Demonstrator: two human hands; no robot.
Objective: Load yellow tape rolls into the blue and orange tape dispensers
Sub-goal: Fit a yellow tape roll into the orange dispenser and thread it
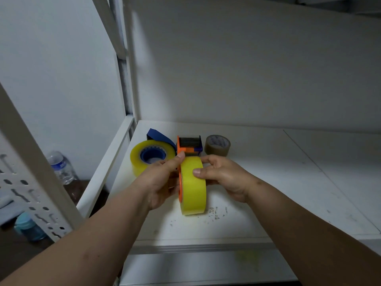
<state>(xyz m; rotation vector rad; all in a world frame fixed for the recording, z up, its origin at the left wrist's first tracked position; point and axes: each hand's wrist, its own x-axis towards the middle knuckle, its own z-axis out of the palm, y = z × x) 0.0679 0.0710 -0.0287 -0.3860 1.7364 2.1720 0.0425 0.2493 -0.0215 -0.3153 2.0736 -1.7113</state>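
Note:
A yellow tape roll (193, 187) stands on edge in the orange tape dispenser (186, 145), above the white shelf (268, 182). My left hand (161, 180) grips the dispenser's orange side, thumb up near its top. My right hand (222, 176) holds the roll from the right, thumb pressed on its yellow face. Behind my left hand lies the blue tape dispenser (158, 137) with a second yellow tape roll (137, 156) seated on its blue hub.
A brown tape roll (218, 145) stands at the back, right of the orange dispenser. The shelf's white frame post (129, 79) rises at the left. Below left are a perforated panel (26, 195), a plastic water bottle (60, 167) and a small blue-capped jar (28, 227).

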